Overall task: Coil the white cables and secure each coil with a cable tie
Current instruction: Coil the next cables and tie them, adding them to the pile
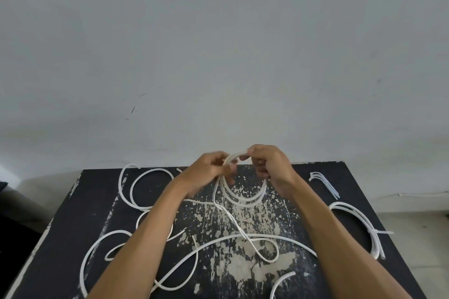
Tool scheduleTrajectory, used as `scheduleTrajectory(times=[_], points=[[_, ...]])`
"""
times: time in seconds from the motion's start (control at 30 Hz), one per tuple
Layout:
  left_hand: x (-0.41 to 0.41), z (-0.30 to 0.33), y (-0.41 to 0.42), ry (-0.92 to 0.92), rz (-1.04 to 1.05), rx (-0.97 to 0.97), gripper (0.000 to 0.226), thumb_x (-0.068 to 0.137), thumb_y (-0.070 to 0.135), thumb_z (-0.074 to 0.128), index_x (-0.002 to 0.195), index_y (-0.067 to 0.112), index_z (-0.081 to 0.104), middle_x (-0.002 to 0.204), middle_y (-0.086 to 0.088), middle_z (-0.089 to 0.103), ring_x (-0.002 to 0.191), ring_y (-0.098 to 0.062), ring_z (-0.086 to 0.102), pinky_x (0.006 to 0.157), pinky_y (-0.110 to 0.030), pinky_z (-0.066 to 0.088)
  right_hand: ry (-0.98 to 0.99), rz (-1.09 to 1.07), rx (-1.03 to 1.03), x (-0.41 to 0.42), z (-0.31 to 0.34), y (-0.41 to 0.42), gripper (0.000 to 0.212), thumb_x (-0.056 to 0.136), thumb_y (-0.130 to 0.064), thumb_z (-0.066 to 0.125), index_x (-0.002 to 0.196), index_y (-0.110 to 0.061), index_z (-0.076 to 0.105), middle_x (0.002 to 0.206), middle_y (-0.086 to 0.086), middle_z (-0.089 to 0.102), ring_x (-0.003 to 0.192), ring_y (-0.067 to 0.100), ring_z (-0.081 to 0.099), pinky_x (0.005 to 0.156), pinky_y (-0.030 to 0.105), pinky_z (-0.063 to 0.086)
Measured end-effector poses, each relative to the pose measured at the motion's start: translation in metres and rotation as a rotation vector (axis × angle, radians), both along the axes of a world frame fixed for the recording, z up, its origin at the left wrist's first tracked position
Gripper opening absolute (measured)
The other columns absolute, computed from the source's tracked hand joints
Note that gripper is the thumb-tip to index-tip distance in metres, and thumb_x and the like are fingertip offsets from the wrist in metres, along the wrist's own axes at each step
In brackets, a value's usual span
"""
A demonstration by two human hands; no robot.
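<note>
you hold the coil [243,192] up between both hands over the far middle of the dark table [303,201]. your left hand [206,170] pinches the loops at their top left, fingers curled round them, and your right hand [269,165] grips the top right the same way. the loops hang down toward you, and the free tail [243,230] trails from the left hand's side down across the table, toward your body. so the next loop probably comes up from below. the cable ties [324,183] lie to your right, nearer the right hand, beyond the tied coil [364,226].
</note>
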State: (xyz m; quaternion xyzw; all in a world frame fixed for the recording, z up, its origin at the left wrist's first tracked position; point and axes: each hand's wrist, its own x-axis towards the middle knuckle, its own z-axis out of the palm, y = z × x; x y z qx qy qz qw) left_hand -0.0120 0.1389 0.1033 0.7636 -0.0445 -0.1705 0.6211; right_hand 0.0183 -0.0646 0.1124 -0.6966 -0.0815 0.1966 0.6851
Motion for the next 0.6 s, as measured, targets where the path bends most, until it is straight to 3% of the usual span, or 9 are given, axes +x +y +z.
scheduleTrajectory(times=[0.07,0.13,0.2,0.27,0.33,0.47,0.6], points=[[-0.007,-0.011,0.001,0.013,-0.065,0.085,0.014,0.1,0.023,0.062,0.107,0.014,0.07,0.089,0.004,0.075,0.085,-0.009,0.069,0.081,-0.025,0.049,0.033,-0.11,0.133,0.002,-0.001,-0.003,0.028,0.103,-0.011,0.046,0.092,0.001,0.068,0.057,-0.009,0.033,0.052,0.01,0.025,0.048,0.023,0.022],[-0.01,-0.021,0.001,0.007,0.02,-0.014,0.015,0.102,0.02,0.058,0.109,0.014,0.07,0.086,0.004,0.072,0.09,-0.017,0.068,0.088,-0.035,0.049,0.068,-0.169,0.215,0.002,-0.003,-0.004,0.027,0.103,-0.011,0.046,0.094,0.003,0.068,0.06,-0.007,0.03,0.052,0.01,0.024,0.047,0.023,0.024],[-0.01,-0.029,-0.001,-0.001,0.171,-0.277,0.024,0.101,0.011,0.055,0.123,0.011,0.064,0.084,-0.002,0.069,0.089,-0.029,0.068,0.085,-0.042,0.05,0.13,-0.201,0.307,0.001,-0.008,-0.002,0.027,0.103,-0.011,0.046,0.098,0.003,0.068,0.062,-0.005,0.03,0.052,0.01,0.026,0.049,0.024,0.029],[-0.007,-0.031,-0.007,0.006,0.328,-0.604,0.032,0.097,0.009,0.056,0.128,0.009,0.063,0.084,-0.004,0.064,0.073,-0.024,0.066,0.07,-0.033,0.052,0.162,-0.188,0.363,-0.001,-0.012,0.001,0.029,0.105,-0.012,0.043,0.105,0.004,0.067,0.063,-0.004,0.036,0.057,0.011,0.033,0.057,0.027,0.037],[-0.002,-0.032,-0.009,-0.026,0.428,-0.747,0.028,0.099,0.007,0.053,0.118,0.011,0.072,0.084,-0.002,0.06,0.059,-0.015,0.054,0.062,-0.03,0.045,0.141,-0.126,0.29,-0.003,-0.016,0.003,0.032,0.107,-0.014,0.04,0.11,0.003,0.067,0.066,-0.003,0.047,0.064,0.014,0.043,0.068,0.033,0.042],[0.0,-0.026,-0.006,-0.07,0.437,-0.721,0.03,0.099,0.004,0.052,0.107,0.014,0.08,0.082,-0.001,0.062,0.05,-0.009,0.037,0.052,-0.024,0.041,0.01,-0.018,-0.092,-0.007,-0.015,0.0,0.035,0.104,-0.021,0.041,0.099,-0.009,0.074,0.082,0.001,0.071,0.08,0.019,0.062,0.075,0.032,0.048],[-0.002,-0.017,-0.005,-0.059,0.344,-0.594,0.033,0.1,0.002,0.051,0.11,0.014,0.079,0.084,-0.003,0.067,0.047,-0.007,0.027,0.047,-0.019,0.026,-0.017,0.028,-0.06,-0.005,-0.006,0.005,0.038,0.096,-0.036,0.043,0.107,-0.012,0.071,0.092,0.001,0.076,0.084,0.017,0.07,0.078,0.031,0.056]])
